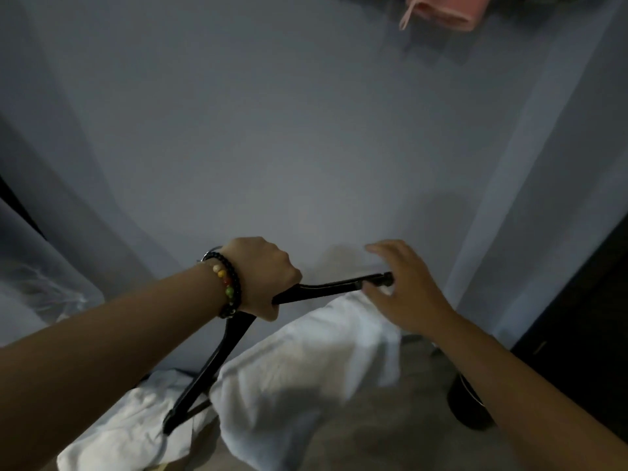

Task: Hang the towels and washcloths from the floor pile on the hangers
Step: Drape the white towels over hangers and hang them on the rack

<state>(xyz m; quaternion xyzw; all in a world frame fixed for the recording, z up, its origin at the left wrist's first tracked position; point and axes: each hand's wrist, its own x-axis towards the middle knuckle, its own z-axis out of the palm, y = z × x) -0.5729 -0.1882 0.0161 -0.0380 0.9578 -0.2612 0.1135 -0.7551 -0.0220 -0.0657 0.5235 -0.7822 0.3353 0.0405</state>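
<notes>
Two hands are up in front of the pale wall, and I read them from the left. My left hand (pixel 260 275), with a beaded bracelet (pixel 227 287) on the wrist, has its fingers curled tight round the neck of a black hanger (pixel 221 362); one arm of the hanger slants down toward the floor, the other runs out to the right. Below that lower arm a white cloth (pixel 125 433) lies crumpled on the floor. A white towel (pixel 306 365) hangs draped from the hanger's right part, its folds falling toward the floor. My right hand (pixel 404 290) is at the hanger's right tip, fingers loosely spread; whether they touch the tip I cannot tell. Up at the top right a pink cloth (pixel 441 10) hangs against the wall.
</notes>
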